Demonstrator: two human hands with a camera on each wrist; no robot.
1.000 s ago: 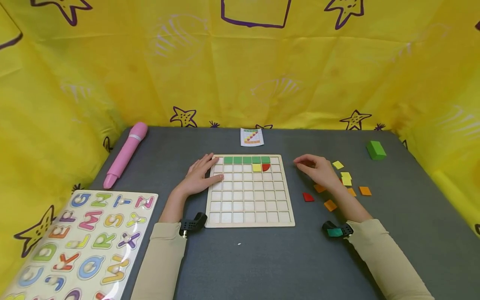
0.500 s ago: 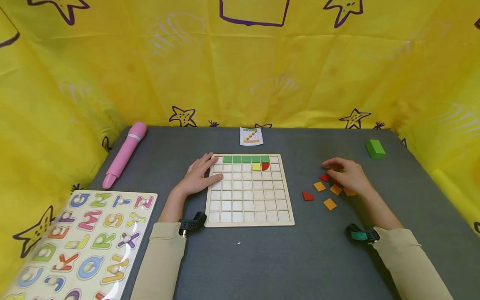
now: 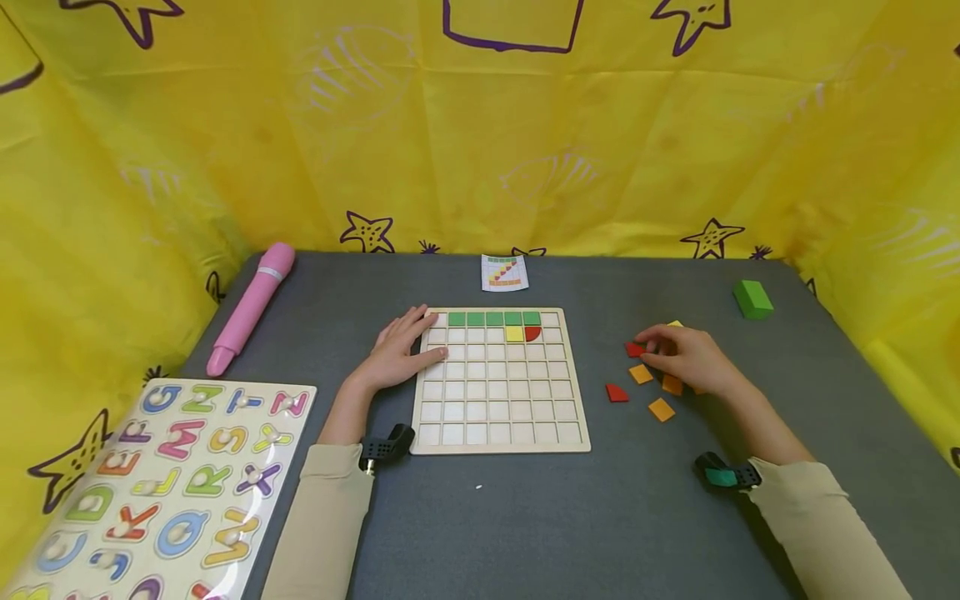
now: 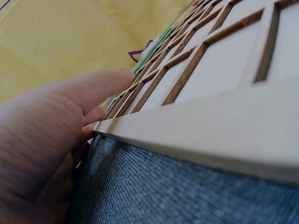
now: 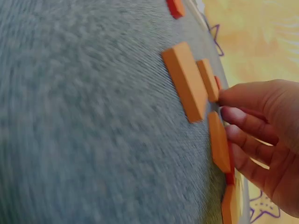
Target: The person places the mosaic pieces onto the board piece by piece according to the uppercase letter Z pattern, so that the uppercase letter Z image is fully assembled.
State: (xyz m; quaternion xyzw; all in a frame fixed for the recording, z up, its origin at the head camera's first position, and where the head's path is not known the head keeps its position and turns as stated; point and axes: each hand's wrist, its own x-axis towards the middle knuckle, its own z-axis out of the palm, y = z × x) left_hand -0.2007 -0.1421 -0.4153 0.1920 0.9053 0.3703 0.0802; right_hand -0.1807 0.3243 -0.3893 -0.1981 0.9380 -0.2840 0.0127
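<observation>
My left hand (image 3: 401, 352) rests on the left edge of a wooden grid board (image 3: 490, 450), fingers straight, thumb over the frame. In the left wrist view, the thumb (image 4: 107, 86) lies along the board's rim (image 4: 210, 126). A row of green squares (image 3: 494, 319) fills part of the top row. Below them sit a yellow square (image 3: 514, 334) and a red quarter-circle (image 3: 532, 333). To the right, my right hand (image 3: 690, 354) pinches another red quarter-circle tile (image 3: 634, 350) between thumb and fingertips, low at the table. In the right wrist view, orange tiles (image 5: 187, 84) partly hide it.
Loose orange squares (image 3: 662, 409) and a red tile (image 3: 617, 392) lie under and beside the right hand. A green block (image 3: 752, 300) stands at back right. A pattern card (image 3: 505, 273) lies behind the board. At left are a pink microphone (image 3: 251, 310) and a letter puzzle (image 3: 172, 483).
My right hand has moved right, from beside the board to the loose tiles. A red tile has shifted slightly left at its fingertips. The left hand has stayed still.
</observation>
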